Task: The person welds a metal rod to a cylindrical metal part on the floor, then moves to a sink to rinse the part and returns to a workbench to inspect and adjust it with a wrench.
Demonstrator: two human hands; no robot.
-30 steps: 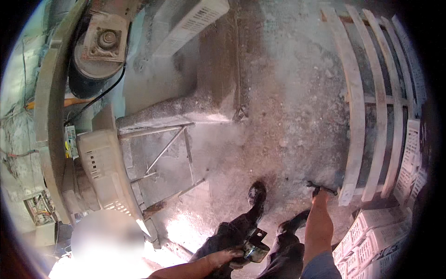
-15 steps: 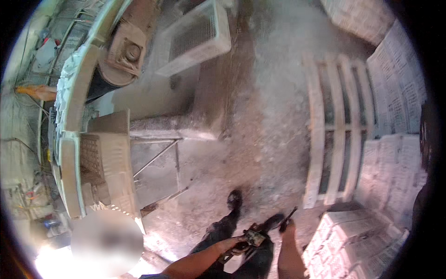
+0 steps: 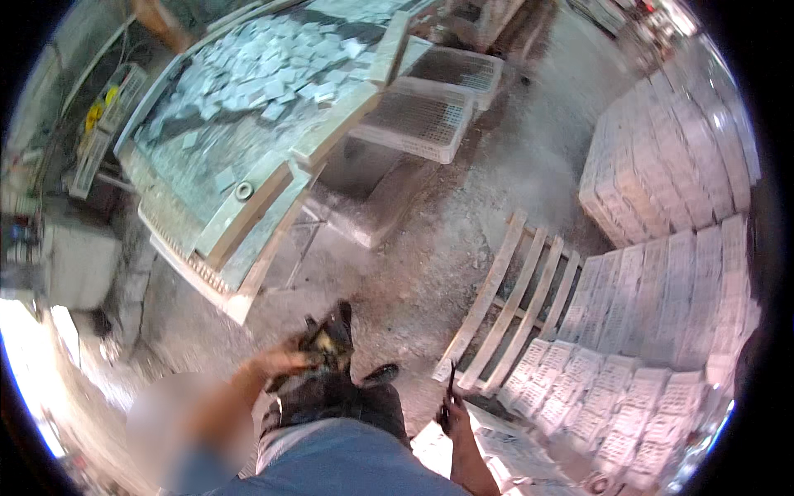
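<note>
My left hand (image 3: 285,360) is closed on a dark metal hand tool with a yellowish part (image 3: 329,343), held in front of my thighs; its exact kind cannot be made out. Off to my right side, my right hand (image 3: 452,416) grips a slim dark tool (image 3: 452,379) whose thin end points forward, kind also unclear. It hangs near the stacked white cartons (image 3: 558,380) and the near end of a wooden pallet (image 3: 496,318). My fingers partly cover both tools.
Ahead left stands a table with wooden side rails (image 3: 339,124), carrying many small pale tiles (image 3: 273,66) and a small ring-shaped thing (image 3: 243,191). White plastic crates (image 3: 413,124) sit beside it. Tall carton stacks (image 3: 662,157) line the right. Bare concrete floor (image 3: 430,240) lies between.
My view has swung left, bringing the tile-covered table fully into sight. Both hands still hold their tools; they are now farther apart.
</note>
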